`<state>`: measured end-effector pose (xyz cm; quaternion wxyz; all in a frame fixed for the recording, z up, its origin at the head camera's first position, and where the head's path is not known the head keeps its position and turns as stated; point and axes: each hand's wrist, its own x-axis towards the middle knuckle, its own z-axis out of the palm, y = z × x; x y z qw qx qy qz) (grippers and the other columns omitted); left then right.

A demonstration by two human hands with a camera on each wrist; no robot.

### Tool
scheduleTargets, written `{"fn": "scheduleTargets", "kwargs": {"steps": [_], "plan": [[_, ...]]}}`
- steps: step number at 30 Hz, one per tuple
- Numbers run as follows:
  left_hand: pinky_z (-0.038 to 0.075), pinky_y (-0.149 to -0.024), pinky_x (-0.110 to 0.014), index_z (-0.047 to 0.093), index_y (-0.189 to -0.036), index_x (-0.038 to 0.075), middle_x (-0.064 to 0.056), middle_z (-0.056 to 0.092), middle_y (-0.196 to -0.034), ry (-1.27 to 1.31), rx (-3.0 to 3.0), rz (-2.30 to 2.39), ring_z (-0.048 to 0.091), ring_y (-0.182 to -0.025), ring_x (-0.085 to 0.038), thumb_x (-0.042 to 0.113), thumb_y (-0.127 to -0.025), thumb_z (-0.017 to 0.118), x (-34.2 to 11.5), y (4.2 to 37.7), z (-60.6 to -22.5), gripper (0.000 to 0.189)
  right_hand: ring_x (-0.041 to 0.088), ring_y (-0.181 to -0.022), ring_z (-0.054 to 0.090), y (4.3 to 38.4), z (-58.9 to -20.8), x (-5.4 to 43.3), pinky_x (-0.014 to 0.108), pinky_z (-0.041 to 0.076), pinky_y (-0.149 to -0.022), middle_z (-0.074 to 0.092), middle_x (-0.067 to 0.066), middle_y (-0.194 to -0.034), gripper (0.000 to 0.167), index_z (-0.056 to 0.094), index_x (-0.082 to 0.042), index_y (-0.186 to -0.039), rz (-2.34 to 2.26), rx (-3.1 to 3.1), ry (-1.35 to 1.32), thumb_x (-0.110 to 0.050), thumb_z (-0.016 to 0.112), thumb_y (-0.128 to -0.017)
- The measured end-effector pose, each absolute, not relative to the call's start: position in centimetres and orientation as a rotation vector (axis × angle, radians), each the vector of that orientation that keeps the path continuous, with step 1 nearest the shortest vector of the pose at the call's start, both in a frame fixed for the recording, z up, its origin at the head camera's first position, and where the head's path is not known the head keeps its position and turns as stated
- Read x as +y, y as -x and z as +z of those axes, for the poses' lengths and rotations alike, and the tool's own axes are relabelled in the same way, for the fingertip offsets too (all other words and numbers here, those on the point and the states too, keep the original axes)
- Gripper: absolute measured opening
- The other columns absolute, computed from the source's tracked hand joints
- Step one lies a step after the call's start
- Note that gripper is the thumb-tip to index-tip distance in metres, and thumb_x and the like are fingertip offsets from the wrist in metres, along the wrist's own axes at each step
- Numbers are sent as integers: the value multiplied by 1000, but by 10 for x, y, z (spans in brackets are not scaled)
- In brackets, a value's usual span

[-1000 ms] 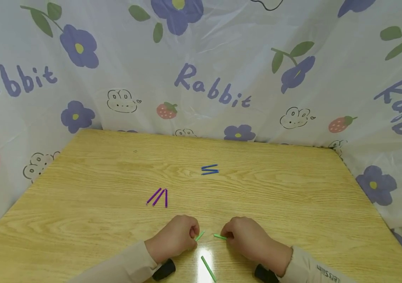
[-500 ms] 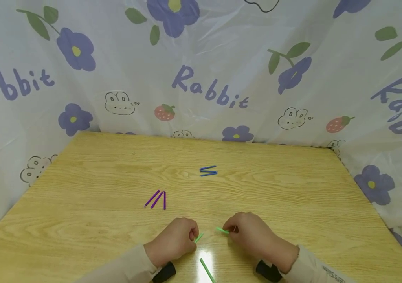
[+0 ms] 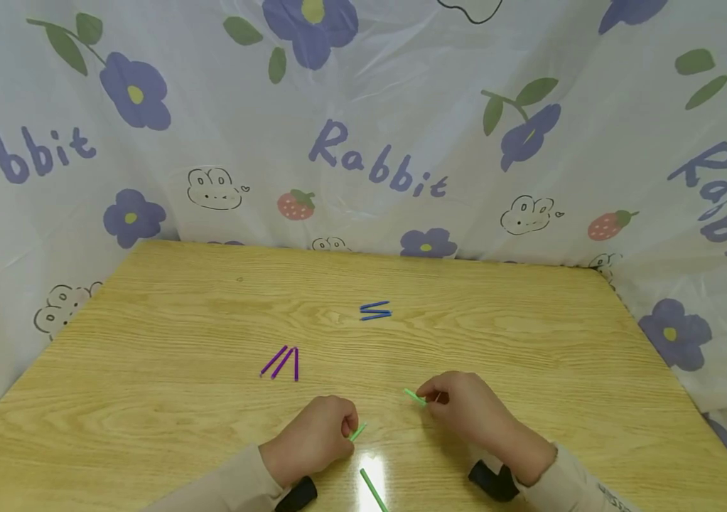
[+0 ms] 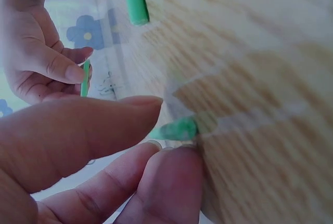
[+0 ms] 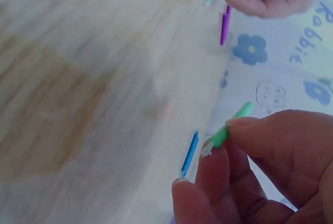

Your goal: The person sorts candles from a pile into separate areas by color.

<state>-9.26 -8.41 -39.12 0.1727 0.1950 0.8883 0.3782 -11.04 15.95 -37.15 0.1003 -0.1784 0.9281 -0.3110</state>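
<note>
In the head view my left hand [image 3: 315,435] rests low over the table, thumb and fingertips around a small green candle [image 3: 359,431]. That candle's end [image 4: 182,129] shows past the thumb in the left wrist view. My right hand [image 3: 475,405], farther forward and to the right, pinches a second green candle [image 3: 413,396] by one end. A whitish tip shows on this candle [image 5: 240,114] in the right wrist view, with the thumb on one side and fingers on the other. A third green candle [image 3: 372,489] lies on the table between the wrists, near the bottom edge.
Three purple candles [image 3: 295,364] lie fanned out to the left. Three blue candles [image 3: 376,317] form a zigzag farther back. Behind the wooden table [image 3: 504,334] hangs a white patterned curtain [image 3: 376,85]. Black wrist cameras [image 3: 493,481] sit on both wrists.
My right hand has moved forward and to the right, carrying its green candle away from the left hand. The left hand has stayed nearly still. The view has shifted slightly.
</note>
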Motion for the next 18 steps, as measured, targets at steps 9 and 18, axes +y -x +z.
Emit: {"fn": "scheduleTargets", "kwargs": {"steps": [9, 18], "plan": [[38, -56, -25, 59, -75, 4, 1, 50, -69, -556, 2516, 1087, 45, -64, -14, -13, -68, 66, -85, 91, -391, 19, 15, -85, 62, 118, -366, 173, 28, 53, -70, 68, 1, -91, 18, 72, -5, -103, -1097, 2722, 277, 1, 65, -87], [37, -56, -25, 58, -73, 5, 2, 49, -67, -568, 2546, 1044, 43, -63, -12, -12, -68, 66, -83, 92, -390, 20, 21, -92, 63, 127, -366, 190, 33, 53, -72, 68, 4, -98, 22, 70, -3, -111, -1111, 2735, 184, -4, 63, -90]]}}
